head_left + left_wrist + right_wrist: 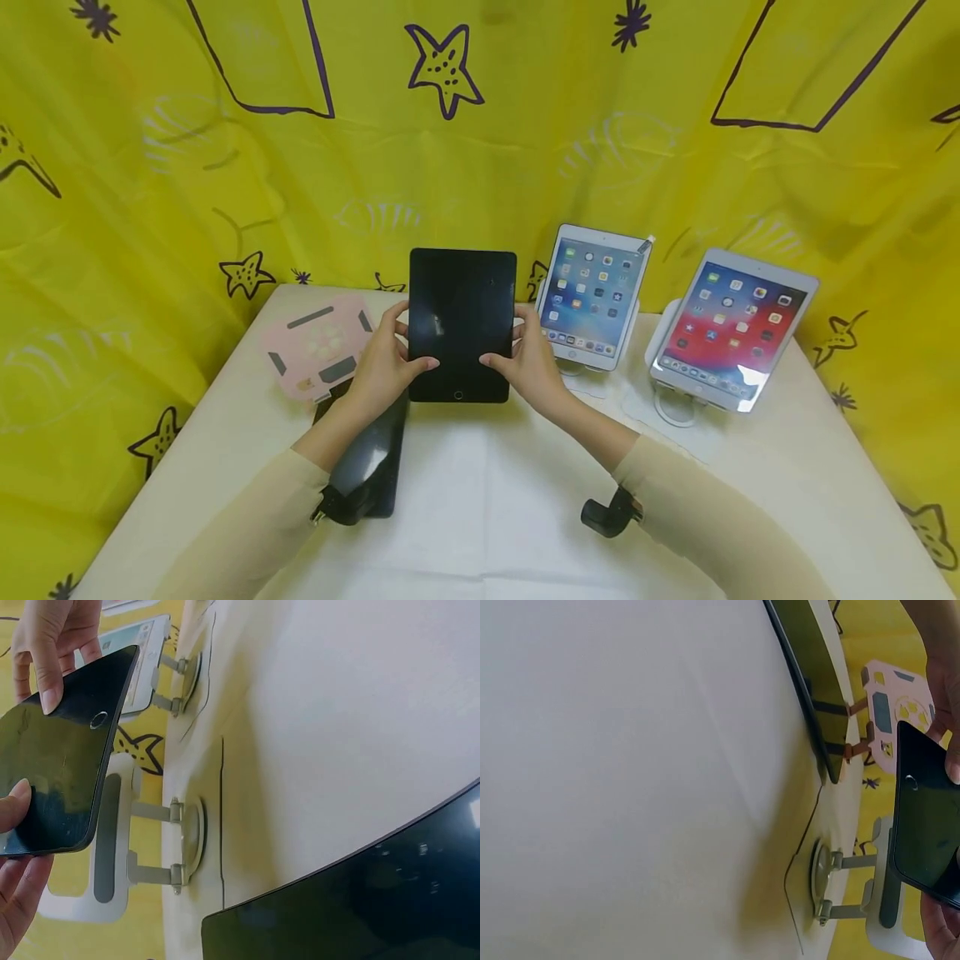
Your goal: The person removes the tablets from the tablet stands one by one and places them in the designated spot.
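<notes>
A black tablet (462, 325) with a dark screen and a round home button at the bottom stands upright between my two hands. My left hand (380, 367) grips its left edge, thumb on the screen face and fingers behind. On the right edge my right hand (531, 371) grips it likewise. In the left wrist view, a white stand (109, 889) with two hinged arms and a round base shows behind the tablet (64, 750). Whether the tablet touches that stand, I cannot tell. The right wrist view also shows the tablet (928, 817) in front of the stand (881, 877).
Left, a pink stand (318, 343) stands on the white table (480, 517). A larger black tablet (371, 467) lies under my left forearm. To the right, two white tablets with lit screens, the nearer-centre one (592, 296) and the outer one (735, 329), lean on stands. A yellow curtain (517, 167) hangs behind.
</notes>
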`<state>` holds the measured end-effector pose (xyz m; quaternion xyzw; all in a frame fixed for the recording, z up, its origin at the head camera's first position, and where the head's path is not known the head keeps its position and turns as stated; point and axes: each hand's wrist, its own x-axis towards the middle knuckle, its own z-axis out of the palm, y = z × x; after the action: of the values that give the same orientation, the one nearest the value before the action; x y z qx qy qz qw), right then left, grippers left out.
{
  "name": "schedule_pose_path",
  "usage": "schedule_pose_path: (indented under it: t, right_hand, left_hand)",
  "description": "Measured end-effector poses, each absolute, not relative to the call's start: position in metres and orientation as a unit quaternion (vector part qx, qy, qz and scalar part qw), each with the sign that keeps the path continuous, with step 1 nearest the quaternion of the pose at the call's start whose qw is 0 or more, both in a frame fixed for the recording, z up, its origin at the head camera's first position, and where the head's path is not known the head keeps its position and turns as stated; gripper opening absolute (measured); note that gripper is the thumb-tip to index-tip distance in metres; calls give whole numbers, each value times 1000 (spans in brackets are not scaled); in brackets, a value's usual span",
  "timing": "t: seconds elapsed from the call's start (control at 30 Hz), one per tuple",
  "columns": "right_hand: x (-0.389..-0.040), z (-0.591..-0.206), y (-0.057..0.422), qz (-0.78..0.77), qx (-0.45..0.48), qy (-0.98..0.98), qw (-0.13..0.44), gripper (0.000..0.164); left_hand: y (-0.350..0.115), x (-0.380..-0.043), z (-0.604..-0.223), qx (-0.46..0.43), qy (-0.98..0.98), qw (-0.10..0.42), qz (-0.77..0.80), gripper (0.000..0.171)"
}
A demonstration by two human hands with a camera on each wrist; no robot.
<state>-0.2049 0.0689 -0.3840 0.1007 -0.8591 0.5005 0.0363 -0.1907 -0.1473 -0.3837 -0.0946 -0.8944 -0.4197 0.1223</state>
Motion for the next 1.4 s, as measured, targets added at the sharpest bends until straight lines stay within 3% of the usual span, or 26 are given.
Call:
schedule_pose_path:
  t: [0.33, 1.4]
  right_hand:
    - [-187, -391, 73, 491, 88, -867, 9, 77]
    - [-147, -432, 84, 503, 33, -858, -95, 75]
  left_hand:
    - [-147, -171, -394, -115, -885, 127, -433, 90]
    - [-149, -124, -447, -98, -866, -8, -491, 82]
